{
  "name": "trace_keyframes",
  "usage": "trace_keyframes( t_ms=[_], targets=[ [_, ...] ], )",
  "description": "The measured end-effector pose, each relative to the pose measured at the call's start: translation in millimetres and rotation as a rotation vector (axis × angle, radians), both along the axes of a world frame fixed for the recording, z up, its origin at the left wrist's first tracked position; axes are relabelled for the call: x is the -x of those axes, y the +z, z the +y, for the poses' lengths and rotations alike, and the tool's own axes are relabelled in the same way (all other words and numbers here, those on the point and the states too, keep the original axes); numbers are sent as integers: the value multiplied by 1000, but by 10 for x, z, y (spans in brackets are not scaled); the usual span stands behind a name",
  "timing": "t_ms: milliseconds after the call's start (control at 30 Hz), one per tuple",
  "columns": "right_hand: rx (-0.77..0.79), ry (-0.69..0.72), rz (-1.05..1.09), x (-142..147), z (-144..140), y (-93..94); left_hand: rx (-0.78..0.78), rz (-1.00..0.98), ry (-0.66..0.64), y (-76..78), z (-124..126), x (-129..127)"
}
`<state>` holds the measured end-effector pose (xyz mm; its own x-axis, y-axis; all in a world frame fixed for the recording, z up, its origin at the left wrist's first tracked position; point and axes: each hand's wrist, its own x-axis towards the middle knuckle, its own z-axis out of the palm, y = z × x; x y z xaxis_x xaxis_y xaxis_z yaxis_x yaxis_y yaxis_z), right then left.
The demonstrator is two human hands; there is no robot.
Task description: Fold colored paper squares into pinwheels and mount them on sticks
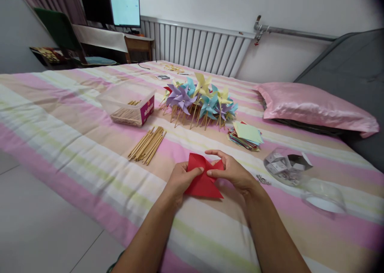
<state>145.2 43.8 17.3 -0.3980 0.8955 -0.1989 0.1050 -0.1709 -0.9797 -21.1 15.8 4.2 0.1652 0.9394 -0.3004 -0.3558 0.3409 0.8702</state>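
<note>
Between my two hands is a sheet of red paper (pixel 205 186), with its corners partly bent in toward the middle. My left hand (pixel 185 177) grips the paper's left side, thumb pressed near the centre. My right hand (pixel 228 170) pinches a folded corner on the right, thumb close to the other thumb and index finger raised and curved. The fingers under the paper are hidden. Ahead stand several finished paper pinwheels (pixel 199 97) on sticks, purple, blue and yellow. A bundle of thin wooden sticks (pixel 147 145) lies to the left, and a stack of coloured paper (pixel 245 136) to the right.
On the striped bedspread (pixel 99 165), a clear plastic box (pixel 127 103) holds more sticks. Small metal pieces (pixel 263 180) lie right of my hand, beside a clear round container (pixel 285 167) and a clear lid (pixel 324 197). A pink pillow (pixel 315 107) rests at the right.
</note>
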Motion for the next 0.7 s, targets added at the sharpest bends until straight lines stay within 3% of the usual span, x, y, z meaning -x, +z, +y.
trace_keyframes(
  t_ms=[700],
  targets=[
    [-95, -20, -82, 34, -5, -12, -35, 35, -19, 2, 6, 13]
  ],
)
